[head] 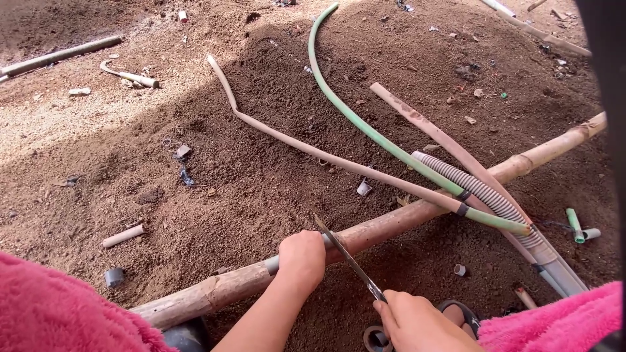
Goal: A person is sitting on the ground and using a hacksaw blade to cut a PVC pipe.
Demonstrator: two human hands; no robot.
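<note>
Gripping grey tube (274, 263) on pole, left hand (301, 258), right hand (417, 322) clasping knife (349, 259) beside it

Hoses (365, 130) lie across the bamboo pole (404, 218) on soil (195, 195).

On bare brown soil a long bamboo pole (391, 225) lies slantwise. The left hand (301, 257) grips a grey tube (272, 264) against it, while the right hand (417, 322) holds a knife (349, 259), blade laid just beside the left hand's fingers. Beyond, a green hose (365, 127), a tan hose (313, 151) and a ribbed grey hose (479, 191) cross the pole. Pink fleece sleeves (59, 313) frame the lower corners.
</note>
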